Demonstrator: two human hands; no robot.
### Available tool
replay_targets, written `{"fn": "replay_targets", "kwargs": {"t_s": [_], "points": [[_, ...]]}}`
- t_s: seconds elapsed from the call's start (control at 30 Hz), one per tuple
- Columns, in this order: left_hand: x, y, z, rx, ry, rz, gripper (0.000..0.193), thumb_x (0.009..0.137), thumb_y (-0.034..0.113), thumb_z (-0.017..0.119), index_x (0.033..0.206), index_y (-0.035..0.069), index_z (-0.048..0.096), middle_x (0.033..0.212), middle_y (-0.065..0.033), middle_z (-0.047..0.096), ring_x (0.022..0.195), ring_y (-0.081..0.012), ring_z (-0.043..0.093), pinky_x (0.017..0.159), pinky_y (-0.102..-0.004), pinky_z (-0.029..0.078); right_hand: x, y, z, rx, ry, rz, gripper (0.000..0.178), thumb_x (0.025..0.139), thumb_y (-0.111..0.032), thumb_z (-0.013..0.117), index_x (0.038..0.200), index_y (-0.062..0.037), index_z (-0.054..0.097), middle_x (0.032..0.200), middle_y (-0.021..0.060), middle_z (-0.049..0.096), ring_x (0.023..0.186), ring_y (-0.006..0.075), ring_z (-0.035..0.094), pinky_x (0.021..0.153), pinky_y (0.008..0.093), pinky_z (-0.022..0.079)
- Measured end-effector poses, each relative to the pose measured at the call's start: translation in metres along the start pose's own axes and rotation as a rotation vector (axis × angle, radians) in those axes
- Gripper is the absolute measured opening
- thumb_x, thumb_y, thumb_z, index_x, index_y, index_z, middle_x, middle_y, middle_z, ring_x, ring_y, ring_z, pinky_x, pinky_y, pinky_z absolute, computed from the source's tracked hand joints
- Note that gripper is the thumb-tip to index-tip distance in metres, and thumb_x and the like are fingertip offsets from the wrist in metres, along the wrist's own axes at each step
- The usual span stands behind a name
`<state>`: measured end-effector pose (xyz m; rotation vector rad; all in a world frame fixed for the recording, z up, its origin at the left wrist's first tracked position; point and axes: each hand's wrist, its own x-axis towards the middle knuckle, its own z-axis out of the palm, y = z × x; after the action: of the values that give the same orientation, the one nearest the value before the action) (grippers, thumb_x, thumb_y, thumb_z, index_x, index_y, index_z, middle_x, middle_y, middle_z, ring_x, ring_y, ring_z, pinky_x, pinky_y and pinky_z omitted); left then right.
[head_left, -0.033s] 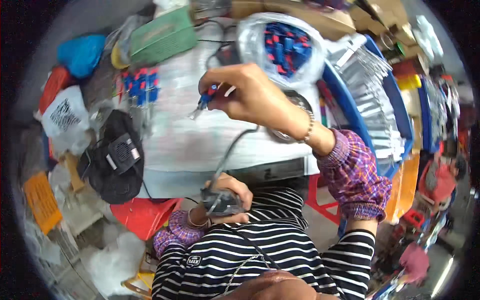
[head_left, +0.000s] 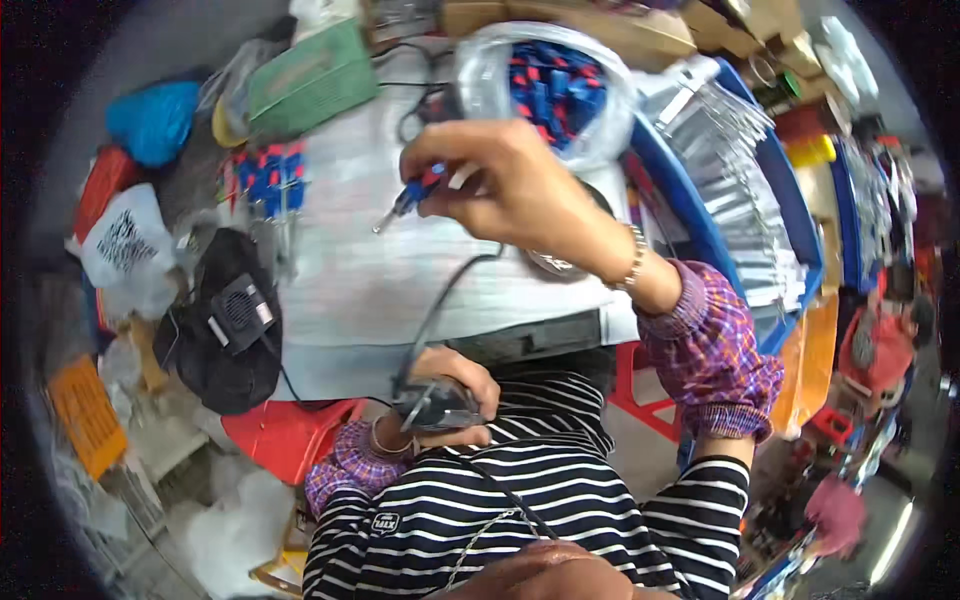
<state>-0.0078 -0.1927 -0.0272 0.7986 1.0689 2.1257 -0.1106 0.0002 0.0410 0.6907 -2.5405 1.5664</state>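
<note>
My right hand (head_left: 510, 190) is raised over the white-covered table, its thumb and fingers pinching a small blue-and-red screwdriver (head_left: 398, 208). The screwdriver's short metal shaft points down to the left. Close to my lap, my left hand (head_left: 468, 378) is wrapped round a dark rounded device (head_left: 440, 405); its kind cannot be made out. A black cable (head_left: 432, 310) rises from near this device towards my right wrist. Several similar blue-and-red screwdrivers (head_left: 270, 180) lie in a row at the left of the table. Beneath my right forearm, a round dark dish (head_left: 555, 262) is partly hidden.
A clear plastic bag (head_left: 475, 85) full of blue-and-red handles stands at the back. To the right, a long blue bin (head_left: 690, 205) contains metal parts (head_left: 735, 165). A green box (head_left: 312, 80) sits back left. A black bag with a small fan (head_left: 240, 310) rests at the left edge.
The table and its things have shifted slightly left in view. My right hand still pinches the screwdriver, whose tip sits a little further left. My left hand keeps its hold.
</note>
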Motion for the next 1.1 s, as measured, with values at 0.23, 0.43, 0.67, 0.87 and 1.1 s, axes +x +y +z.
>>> {"fn": "replay_targets", "kwargs": {"t_s": [0.23,0.43,0.67,0.87,1.1], "points": [[0.044,-0.007,0.02,0.025,-0.186,0.123,0.035,0.067,0.005,0.081,0.087,0.003,0.053,0.066,-0.0114,0.062,0.06,-0.0234,0.063,0.057,-0.0344,0.052,-0.149,-0.031,-0.095,0.66,0.512,0.076,0.026,0.078,-0.002,0.054,0.103,-0.0002,0.05,0.103,0.021,0.06,0.098,0.0312,0.061,0.09,0.0385,0.049],[0.1,-0.034,0.055,0.122,-0.296,0.27,0.042,0.078,0.022,0.076,0.093,0.005,0.04,0.067,-0.0099,0.059,0.054,-0.023,0.059,0.051,-0.0353,0.051,-0.286,0.002,-0.037,0.834,0.696,0.824,0.022,0.086,-0.008,0.057,0.104,0.0037,0.059,0.079,0.0088,0.063,0.056,0.0099,0.055,0.053,0.0211,0.046],[0.129,-0.064,0.084,0.248,-0.402,0.342,0.043,0.081,0.024,0.073,0.097,0.005,0.037,0.072,-0.0126,0.059,0.057,-0.0245,0.062,0.052,-0.0373,0.053,-0.301,0.029,0.034,0.968,0.686,0.953,0.019,0.088,-0.011,0.061,0.097,0.006,0.063,0.079,0.0081,0.066,0.064,0.0094,0.061,0.058,0.0203,0.051],[0.139,-0.066,0.093,0.365,-0.528,0.357,0.044,0.081,0.022,0.072,0.098,0.004,0.036,0.076,-0.0146,0.059,0.059,-0.0269,0.063,0.053,-0.0396,0.054,-0.301,0.041,0.05,1.026,0.799,0.91,0.021,0.086,-0.014,0.064,0.087,0.0068,0.066,0.068,0.0061,0.064,0.052,0.009,0.059,0.047,0.0212,0.049],[0.146,-0.072,0.103,0.366,-0.599,0.363,0.045,0.079,0.02,0.074,0.096,0.004,0.035,0.073,-0.0161,0.058,0.056,-0.0276,0.063,0.049,-0.0385,0.054,-0.298,0.036,0.052,1.105,0.842,0.925,0.018,0.086,-0.016,0.064,0.083,0.002,0.065,0.059,0.0002,0.058,0.044,0.002,0.046,0.038,0.0181,0.032]]}}
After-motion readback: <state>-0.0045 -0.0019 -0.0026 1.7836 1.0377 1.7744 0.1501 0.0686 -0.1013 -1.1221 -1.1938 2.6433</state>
